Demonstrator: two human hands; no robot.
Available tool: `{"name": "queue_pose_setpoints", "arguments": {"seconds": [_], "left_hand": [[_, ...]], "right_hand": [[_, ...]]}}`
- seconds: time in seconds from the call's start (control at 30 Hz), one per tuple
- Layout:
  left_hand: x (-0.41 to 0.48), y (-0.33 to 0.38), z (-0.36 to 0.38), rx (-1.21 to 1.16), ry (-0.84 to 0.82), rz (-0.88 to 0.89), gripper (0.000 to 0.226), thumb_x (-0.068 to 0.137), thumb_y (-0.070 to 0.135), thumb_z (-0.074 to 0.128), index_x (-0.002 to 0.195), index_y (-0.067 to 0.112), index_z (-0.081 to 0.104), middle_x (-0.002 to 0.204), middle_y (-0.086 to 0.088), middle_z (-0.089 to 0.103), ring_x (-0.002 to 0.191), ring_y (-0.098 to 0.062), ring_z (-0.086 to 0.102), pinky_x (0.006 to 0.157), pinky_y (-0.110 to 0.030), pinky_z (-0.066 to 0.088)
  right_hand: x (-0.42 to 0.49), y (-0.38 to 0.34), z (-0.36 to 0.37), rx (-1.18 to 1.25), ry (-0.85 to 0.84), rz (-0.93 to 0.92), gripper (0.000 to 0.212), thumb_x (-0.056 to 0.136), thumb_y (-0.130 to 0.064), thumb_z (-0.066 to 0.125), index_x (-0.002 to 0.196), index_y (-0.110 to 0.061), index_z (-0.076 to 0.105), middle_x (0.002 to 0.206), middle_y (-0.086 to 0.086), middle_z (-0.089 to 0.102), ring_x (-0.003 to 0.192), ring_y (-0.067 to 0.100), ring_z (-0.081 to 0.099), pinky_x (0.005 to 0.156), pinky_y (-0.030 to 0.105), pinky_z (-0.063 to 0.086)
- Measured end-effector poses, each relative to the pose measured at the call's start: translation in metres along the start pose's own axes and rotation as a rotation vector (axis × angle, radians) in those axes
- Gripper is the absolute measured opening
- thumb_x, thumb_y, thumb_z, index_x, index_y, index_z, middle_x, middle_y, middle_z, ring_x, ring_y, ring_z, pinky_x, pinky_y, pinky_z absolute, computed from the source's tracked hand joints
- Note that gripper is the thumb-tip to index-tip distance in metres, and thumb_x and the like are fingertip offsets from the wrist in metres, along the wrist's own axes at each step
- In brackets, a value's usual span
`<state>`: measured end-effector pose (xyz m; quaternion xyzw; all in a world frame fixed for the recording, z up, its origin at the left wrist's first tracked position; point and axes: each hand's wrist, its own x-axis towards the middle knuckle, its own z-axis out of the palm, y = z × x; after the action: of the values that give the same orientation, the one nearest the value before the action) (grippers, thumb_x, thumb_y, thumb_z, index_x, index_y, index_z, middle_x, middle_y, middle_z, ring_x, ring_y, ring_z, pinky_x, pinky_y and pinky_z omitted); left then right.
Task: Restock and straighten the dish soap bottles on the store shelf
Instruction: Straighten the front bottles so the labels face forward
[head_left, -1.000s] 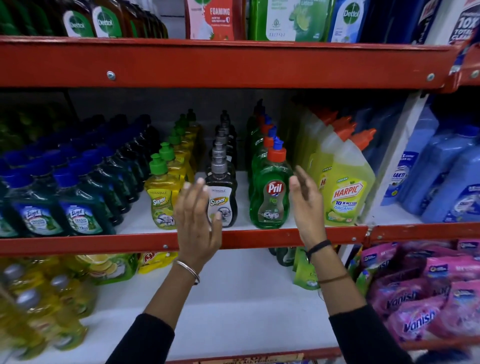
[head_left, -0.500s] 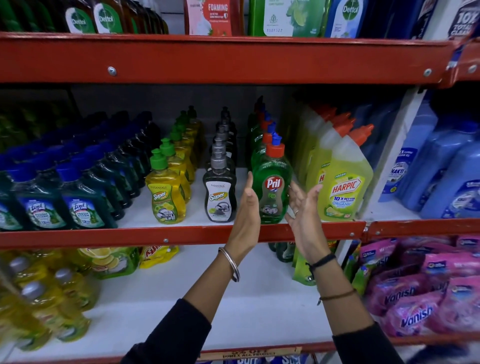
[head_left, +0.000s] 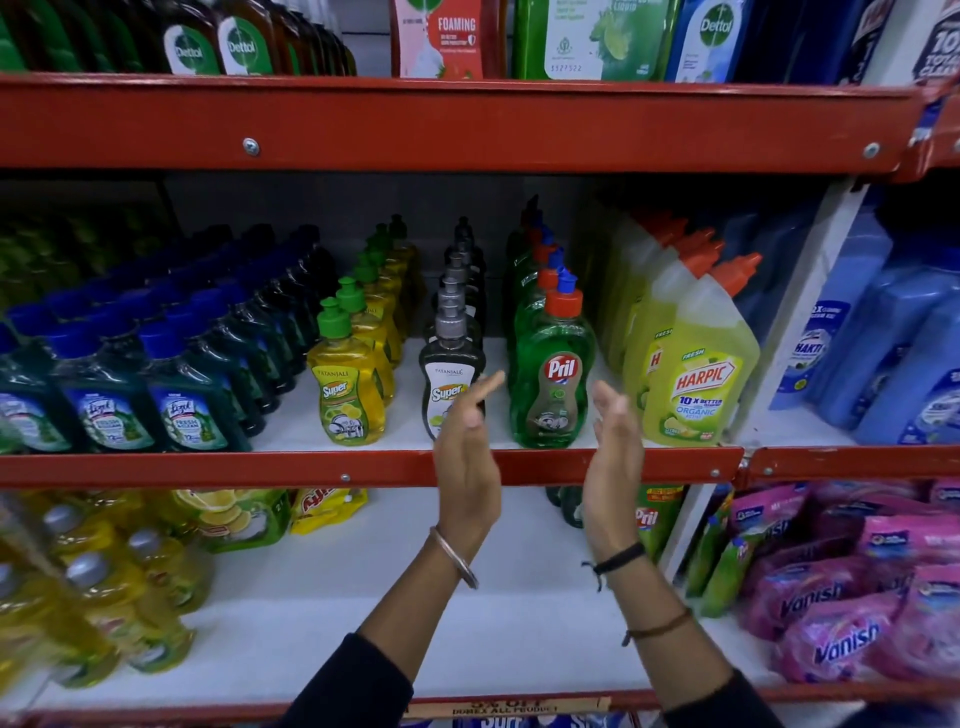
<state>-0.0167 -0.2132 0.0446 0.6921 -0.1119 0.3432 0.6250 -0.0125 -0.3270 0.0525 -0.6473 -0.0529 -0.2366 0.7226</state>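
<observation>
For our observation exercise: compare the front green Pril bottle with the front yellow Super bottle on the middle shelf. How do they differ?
The Pril bottle is green with an orange cap tipped blue; the yellow Super bottle has a green cap. The Pril bottle looks taller. The Pril bottle stands between the open left hand and right hand; the yellow Super bottle stands clear of both. Both are upright and lead their rows.

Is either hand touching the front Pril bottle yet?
Apart. The head view shows shelf between the Pril bottle and both the left hand and right hand.
</observation>
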Motion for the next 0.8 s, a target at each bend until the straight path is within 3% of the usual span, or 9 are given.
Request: {"name": "queue_pose_setpoints", "arguments": {"seconds": [0.07,0.13,0.2,0.3,0.37,0.47,0.6,0.8], "left_hand": [[-0.002,-0.003,-0.014,0.03,0.184,0.117,0.072,0.098,0.066,0.019,0.129,0.013,0.056,0.134,0.007,0.055,0.131,-0.009,0.047,0.108,-0.024,0.036],[0.008,-0.004,-0.031,0.031,0.244,0.081,0.063,0.095,0.072,0.017,0.135,0.032,0.045,0.141,0.013,0.046,0.137,-0.007,0.039,0.113,-0.028,0.032],[0.023,-0.008,-0.045,-0.003,0.16,-0.065,0.063,0.085,0.084,0.015,0.135,0.052,0.034,0.149,0.017,0.037,0.141,-0.003,0.032,0.118,-0.039,0.029],[0.038,-0.018,-0.062,-0.054,-0.053,-0.221,0.068,0.069,0.098,0.015,0.13,0.071,0.029,0.157,0.015,0.029,0.145,-0.011,0.029,0.118,-0.054,0.026],[0.041,-0.02,-0.067,-0.03,-0.147,-0.239,0.071,0.065,0.1,0.014,0.128,0.073,0.028,0.158,0.012,0.029,0.145,-0.014,0.029,0.119,-0.055,0.025],[0.039,-0.02,-0.071,0.003,-0.197,-0.226,0.071,0.067,0.099,0.014,0.129,0.069,0.033,0.154,0.01,0.037,0.143,-0.012,0.034,0.119,-0.051,0.027],[0.037,-0.019,-0.073,0.044,-0.188,-0.214,0.062,0.071,0.097,0.012,0.123,0.073,0.035,0.152,0.009,0.041,0.141,-0.012,0.037,0.117,-0.05,0.031],[0.035,-0.017,-0.079,0.054,-0.203,-0.218,0.065,0.069,0.097,0.012,0.125,0.071,0.036,0.152,0.011,0.041,0.141,-0.012,0.037,0.117,-0.05,0.032]], "right_hand": [[-0.017,0.011,0.012,0.001,-0.062,-0.119,0.07,0.081,-0.076,0.031,0.124,-0.026,0.053,0.133,0.002,0.055,0.126,0.008,0.049,0.104,0.019,0.037],[-0.025,0.014,0.027,0.026,-0.229,-0.098,0.072,0.079,-0.079,0.032,0.128,-0.028,0.048,0.139,0.002,0.051,0.131,0.009,0.044,0.109,0.023,0.034],[-0.024,0.012,0.044,0.016,-0.342,-0.028,0.086,0.071,-0.086,0.029,0.136,-0.03,0.039,0.148,-0.001,0.042,0.136,0.005,0.037,0.111,0.02,0.028],[-0.014,0.009,0.067,-0.004,-0.349,0.068,0.112,0.057,-0.096,0.024,0.145,-0.026,0.025,0.156,-0.005,0.026,0.139,0.001,0.025,0.109,0.014,0.021],[-0.005,0.008,0.076,0.038,-0.367,0.136,0.113,0.054,-0.098,0.025,0.145,-0.031,0.025,0.155,-0.008,0.027,0.139,0.003,0.026,0.116,0.025,0.02],[0.0,0.002,0.082,0.088,-0.42,0.161,0.087,0.058,-0.095,0.027,0.131,-0.048,0.036,0.145,-0.016,0.039,0.135,0.003,0.036,0.117,0.034,0.026],[0.003,0.006,0.081,0.033,-0.396,0.196,0.108,0.058,-0.096,0.023,0.144,-0.032,0.029,0.154,-0.002,0.033,0.141,0.013,0.03,0.12,0.046,0.023],[0.004,0.008,0.082,0.006,-0.366,0.183,0.113,0.053,-0.098,0.02,0.142,-0.03,0.032,0.152,0.0,0.037,0.14,0.015,0.032,0.119,0.047,0.023]]}}
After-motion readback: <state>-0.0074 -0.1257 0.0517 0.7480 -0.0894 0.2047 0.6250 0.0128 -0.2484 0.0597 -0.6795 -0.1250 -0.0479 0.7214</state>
